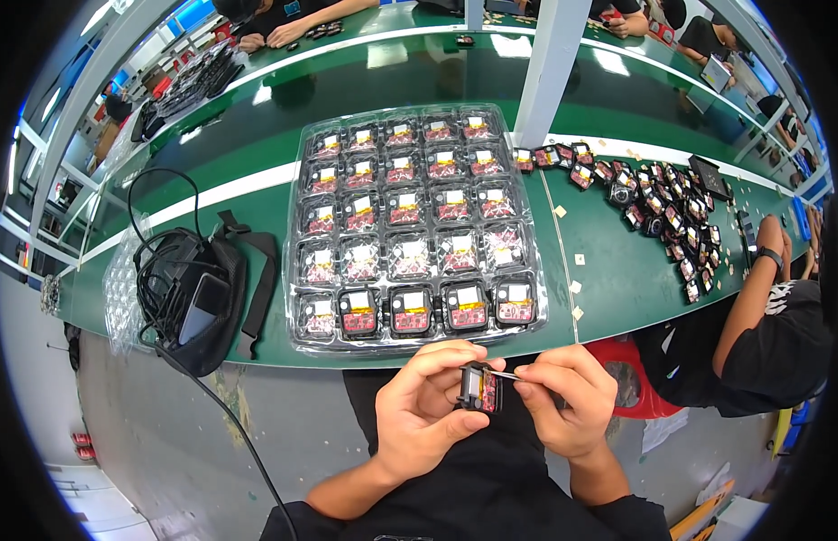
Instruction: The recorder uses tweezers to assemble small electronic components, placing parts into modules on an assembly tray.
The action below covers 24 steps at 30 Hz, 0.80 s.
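My left hand [417, 422] grips a small open black electronic module [484, 389] by its edges, tilted on its side above my lap. A red circuit board, a silvery block and a strip of yellow tape show inside it. My right hand [568, 408] pinches a thin metal tool [504, 374], perhaps tweezers, whose tip meets the module's upper edge. Beyond my hands, a clear plastic tray [538, 302] lies on the green table, with similar modules in rows of pockets. The modules in the nearest row mostly sit higher than the others.
Loose modules [658, 203] are heaped at the right, near a seated co-worker [771, 334]. A black bag [211, 298] with cables lies left of the tray. Behind the tray rises a white post [547, 81]. Other people work across the green table [581, 270].
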{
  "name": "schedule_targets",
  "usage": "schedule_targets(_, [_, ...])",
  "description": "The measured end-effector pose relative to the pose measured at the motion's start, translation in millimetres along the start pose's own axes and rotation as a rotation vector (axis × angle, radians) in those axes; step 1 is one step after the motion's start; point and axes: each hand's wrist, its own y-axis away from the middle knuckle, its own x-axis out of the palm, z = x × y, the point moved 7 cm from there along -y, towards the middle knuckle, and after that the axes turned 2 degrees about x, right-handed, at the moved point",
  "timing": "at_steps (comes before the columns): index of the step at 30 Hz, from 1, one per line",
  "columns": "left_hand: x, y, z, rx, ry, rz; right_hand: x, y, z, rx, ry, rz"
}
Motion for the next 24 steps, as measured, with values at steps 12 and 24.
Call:
schedule_targets(12, [-1.8,0.0,-3.7,0.0,0.029,0.139,5.0,8.9,18.3,-0.257,0.29,-0.045])
schedule_targets(24, [-10.2,1.5,-8.5,-0.015,-0.054,0.125,9.0,13.6,23.6,-0.388,0.381,-0.01])
